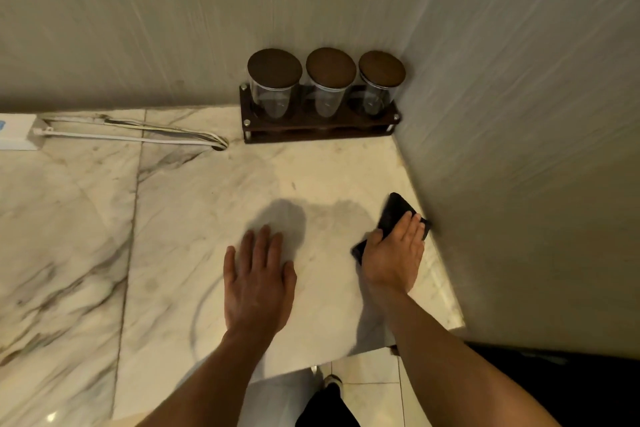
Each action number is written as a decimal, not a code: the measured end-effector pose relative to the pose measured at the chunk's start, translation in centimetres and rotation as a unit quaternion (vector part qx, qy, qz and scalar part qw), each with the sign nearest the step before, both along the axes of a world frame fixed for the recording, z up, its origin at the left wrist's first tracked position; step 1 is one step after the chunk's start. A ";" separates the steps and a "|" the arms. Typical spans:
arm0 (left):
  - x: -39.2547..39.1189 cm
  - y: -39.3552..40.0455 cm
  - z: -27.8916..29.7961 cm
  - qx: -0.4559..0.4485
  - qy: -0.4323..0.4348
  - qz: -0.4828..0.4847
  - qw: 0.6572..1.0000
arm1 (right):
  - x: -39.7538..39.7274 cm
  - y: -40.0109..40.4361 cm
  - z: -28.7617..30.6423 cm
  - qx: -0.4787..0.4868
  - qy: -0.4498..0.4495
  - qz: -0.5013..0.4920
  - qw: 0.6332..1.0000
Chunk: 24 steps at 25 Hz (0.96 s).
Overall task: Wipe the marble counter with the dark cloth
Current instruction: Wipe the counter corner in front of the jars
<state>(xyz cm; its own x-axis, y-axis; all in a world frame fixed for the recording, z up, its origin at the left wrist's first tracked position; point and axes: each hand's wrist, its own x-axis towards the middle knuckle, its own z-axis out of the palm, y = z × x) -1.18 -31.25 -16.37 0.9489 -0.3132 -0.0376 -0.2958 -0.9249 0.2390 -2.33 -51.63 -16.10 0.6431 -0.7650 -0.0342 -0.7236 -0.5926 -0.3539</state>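
The white marble counter [194, 218] with grey veins fills the lower left and middle of the head view. A dark cloth [393, 213] lies flat on it at the right, close against the side wall. My right hand [394, 255] presses down on the cloth with fingers spread over it; part of the cloth is hidden under the palm. My left hand [258, 282] rests flat on the bare marble to the left of the cloth, fingers apart, holding nothing.
A dark wooden rack [318, 130] with three lidded glass jars [330, 83] stands in the back right corner. White cables [138, 133] run from a white box [17, 132] into a counter hole. The side wall [519, 184] bounds the right. Floor tiles show below the front edge.
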 end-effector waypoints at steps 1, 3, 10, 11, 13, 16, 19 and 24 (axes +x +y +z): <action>0.1 0.0 0.0 -0.002 -0.003 0.000 1.000 | -0.6 0.2 0.0 0.001 -0.004 -0.006 1.000; 0.0 0.1 -0.1 -0.010 -0.009 -0.004 1.000 | -2.1 0.6 0.1 0.001 -0.010 -0.017 1.000; 0.2 0.3 -0.4 -0.037 -0.012 -0.005 0.999 | -6.8 1.4 -0.2 0.004 -0.020 -0.045 0.999; 0.3 0.4 -0.3 -0.044 -0.008 -0.006 0.999 | -7.4 1.6 -0.2 0.004 -0.023 -0.052 0.998; 0.4 0.7 0.1 -0.065 0.008 -0.014 0.998 | -8.6 1.9 0.0 0.007 -0.029 -0.064 0.998; 1.1 1.9 0.5 -0.101 0.050 -0.048 0.992 | -10.1 2.1 -0.1 0.012 -0.037 -0.075 0.996; 1.1 4.2 1.6 -0.093 0.031 -0.083 0.992 | -11.2 2.2 -0.3 0.019 -0.052 -0.082 0.995; -2.9 7.3 3.6 -0.089 0.026 -0.105 0.990 | -12.5 3.2 0.0 0.038 -0.075 -0.099 0.992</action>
<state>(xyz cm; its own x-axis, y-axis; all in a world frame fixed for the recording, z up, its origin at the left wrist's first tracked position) -4.11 -23.98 -12.73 0.8601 -0.5100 -0.0110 -0.4607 -0.7858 0.4127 -14.80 -48.41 -16.06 0.4833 -0.8754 -0.0113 -0.7584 -0.4121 -0.5050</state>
